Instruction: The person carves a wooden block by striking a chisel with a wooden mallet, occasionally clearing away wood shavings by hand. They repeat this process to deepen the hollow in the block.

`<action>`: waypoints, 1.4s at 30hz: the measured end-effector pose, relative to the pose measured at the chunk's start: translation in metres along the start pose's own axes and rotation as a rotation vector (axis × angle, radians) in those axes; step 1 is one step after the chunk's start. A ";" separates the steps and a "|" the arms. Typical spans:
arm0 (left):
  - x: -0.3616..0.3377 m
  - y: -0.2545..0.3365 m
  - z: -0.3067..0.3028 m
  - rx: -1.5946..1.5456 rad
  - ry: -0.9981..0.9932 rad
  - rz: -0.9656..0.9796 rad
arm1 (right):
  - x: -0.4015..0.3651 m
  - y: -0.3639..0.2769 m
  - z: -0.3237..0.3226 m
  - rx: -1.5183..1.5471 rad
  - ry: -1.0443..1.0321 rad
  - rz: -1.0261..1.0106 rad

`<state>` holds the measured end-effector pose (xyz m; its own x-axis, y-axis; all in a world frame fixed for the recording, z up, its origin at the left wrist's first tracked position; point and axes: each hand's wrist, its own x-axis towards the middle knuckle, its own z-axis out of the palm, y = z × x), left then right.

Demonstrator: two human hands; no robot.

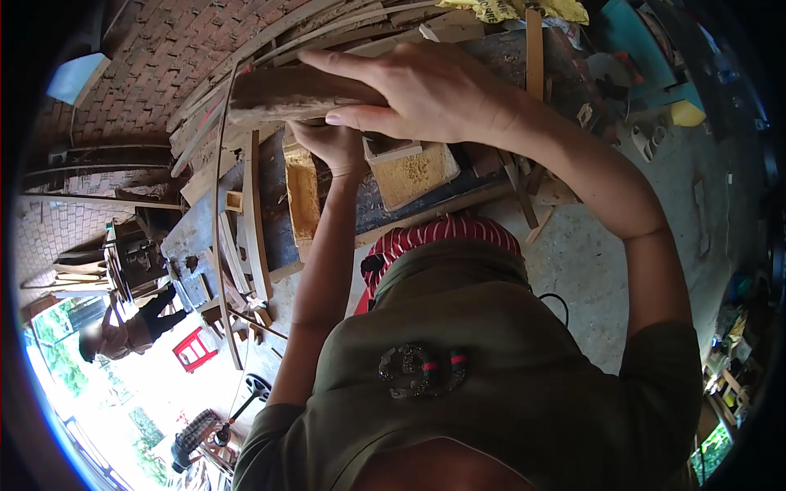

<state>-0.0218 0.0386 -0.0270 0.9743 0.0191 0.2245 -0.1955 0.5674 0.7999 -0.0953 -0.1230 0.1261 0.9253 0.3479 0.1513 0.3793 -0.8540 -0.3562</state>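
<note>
A dark, rough-surfaced block of wood [282, 92] is held up in front of me, above the workbench. My left hand [332, 147] grips it from below, its fingers hidden behind the wood. From the right, my right hand [430, 94] lies across the block's near end, with the index finger along the upper edge and the thumb along the lower one. Below the hands, on the bench, sit a pale wooden box [413, 176] with a yellowish, crumbly-looking surface and a narrow hollowed wooden piece [302, 196].
Long planks [255, 221] lie along the bench's left side, by a brick wall [164, 90]. A yellow sack [524, 10] and a teal machine [643, 49] stand at upper right. At lower left are a red stool [195, 350], one person [131, 335] and another person [195, 434].
</note>
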 end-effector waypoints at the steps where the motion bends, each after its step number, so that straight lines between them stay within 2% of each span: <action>1: 0.005 -0.004 -0.004 0.243 0.025 0.207 | 0.000 0.003 0.001 -0.008 0.007 -0.003; 2: 0.005 0.000 0.001 0.487 0.063 0.410 | 0.000 0.009 0.004 0.020 0.062 -0.004; 4: 0.014 0.000 0.001 0.571 0.102 0.496 | -0.001 0.020 0.017 0.181 0.154 0.005; 6: 0.018 0.013 0.013 0.541 0.147 0.479 | -0.003 0.022 0.016 0.186 0.249 0.004; 8: 0.022 0.032 0.027 0.381 0.231 0.340 | -0.005 0.027 0.012 0.200 0.242 0.044; 9: 0.030 0.036 0.028 0.375 0.249 0.353 | -0.007 0.028 0.013 0.223 0.231 0.080; 10: 0.033 0.040 0.029 0.354 0.191 0.334 | -0.004 0.039 0.027 0.263 0.375 -0.006; 13: 0.033 0.039 0.033 0.412 0.141 0.363 | -0.004 0.049 0.036 0.249 0.488 -0.052; 15: 0.031 0.028 0.026 0.557 0.069 0.419 | -0.009 0.047 0.038 0.278 0.415 0.004; 19: 0.012 0.018 0.026 0.646 0.085 0.399 | -0.014 0.043 0.034 0.253 0.305 0.073; 22: 0.004 0.019 0.039 0.702 0.075 0.483 | -0.010 0.047 0.038 0.258 0.383 0.017; 25: 0.000 0.016 0.043 0.716 0.070 0.461 | -0.004 0.046 0.030 0.258 0.436 -0.013; 27: -0.004 0.017 0.051 0.764 0.071 0.474 | 0.001 0.042 0.018 0.201 0.616 -0.085; 28: -0.007 0.017 0.053 0.810 0.068 0.488 | 0.000 0.041 0.002 0.205 0.609 -0.082; 30: -0.011 0.015 0.055 0.828 0.075 0.466 | -0.001 0.036 -0.034 0.473 0.198 -0.046; 31: -0.012 0.014 0.055 0.852 0.071 0.474 | 0.003 0.043 -0.018 0.446 0.356 -0.187; 32: -0.013 0.013 0.055 0.876 0.066 0.485 | 0.004 0.041 -0.016 0.448 0.353 -0.187; 34: -0.013 0.012 0.051 0.911 -0.010 0.500 | 0.003 0.031 -0.015 0.492 0.285 -0.176; 35: -0.014 0.008 0.045 0.876 -0.040 0.485 | -0.005 0.019 -0.028 0.260 0.149 -0.046; 36: -0.013 0.005 0.041 0.841 -0.069 0.470 | -0.003 0.020 -0.023 0.051 0.041 -0.053; 40: -0.005 0.011 0.039 0.817 0.042 0.421 | -0.002 0.020 -0.047 0.105 0.118 -0.126; 42: 0.000 0.016 0.031 0.896 0.024 0.476 | 0.003 0.018 -0.046 0.161 0.128 -0.157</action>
<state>-0.0286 0.0215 0.0030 0.7736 0.1047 0.6249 -0.5659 -0.3295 0.7558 -0.0861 -0.1550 0.1630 0.8508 0.4107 0.3278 0.5234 -0.7175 -0.4597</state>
